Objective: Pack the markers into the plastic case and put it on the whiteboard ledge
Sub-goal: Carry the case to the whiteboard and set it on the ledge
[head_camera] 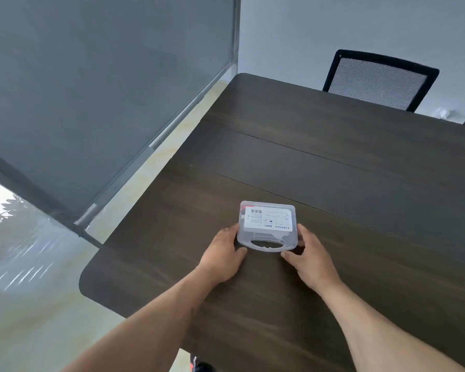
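Plastic case [267, 226] flat on the dark worktop [346, 167], lid closed, label up, handle slot on the near edge toward the person, long axis roughly across the view with a slight tilt; something red faintly visible through its far left corner, contents otherwise unclear. Left hand [223, 253] pressed against the case's left side and right hand [310, 255] against its right side, thumbs near the handle corners, both clamped on it. Left worktop edge near, bare surface beyond and to the right up to the mesh chair [379, 80].
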The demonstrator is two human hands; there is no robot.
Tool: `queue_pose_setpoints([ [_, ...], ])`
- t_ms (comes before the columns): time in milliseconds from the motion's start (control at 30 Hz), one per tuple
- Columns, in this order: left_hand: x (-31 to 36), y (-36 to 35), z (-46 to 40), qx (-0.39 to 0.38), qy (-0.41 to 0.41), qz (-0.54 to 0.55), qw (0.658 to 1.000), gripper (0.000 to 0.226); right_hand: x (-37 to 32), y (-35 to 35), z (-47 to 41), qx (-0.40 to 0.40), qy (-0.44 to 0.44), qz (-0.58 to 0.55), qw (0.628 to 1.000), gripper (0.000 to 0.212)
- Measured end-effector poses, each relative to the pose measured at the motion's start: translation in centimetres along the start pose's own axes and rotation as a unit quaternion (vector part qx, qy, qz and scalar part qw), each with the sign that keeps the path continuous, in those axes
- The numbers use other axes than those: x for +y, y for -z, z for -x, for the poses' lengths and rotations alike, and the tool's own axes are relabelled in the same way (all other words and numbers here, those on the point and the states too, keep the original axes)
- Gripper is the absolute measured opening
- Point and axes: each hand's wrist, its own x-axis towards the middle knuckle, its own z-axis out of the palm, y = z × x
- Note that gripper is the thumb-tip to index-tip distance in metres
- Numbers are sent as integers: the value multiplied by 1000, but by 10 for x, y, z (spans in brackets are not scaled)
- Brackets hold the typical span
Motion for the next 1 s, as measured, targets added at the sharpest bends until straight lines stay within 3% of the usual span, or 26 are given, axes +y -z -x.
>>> queue_pose_setpoints([
  [367,-10,82,23,109,61,76,989,53,-94,-11,-40,-52,100,-76,991,51],
  [600,-34,155,22,232,102,77,964,33,-188,-43,-77,-88,177,-92,976,35],
  [767,-67,201,9,279,136,84,947,20,-250,-75,-105,-127,235,-73,961,28],
  [1000,-108,237,-4,341,209,190,897,17,-321,-131,-149,-135,272,-11,953,39],
])
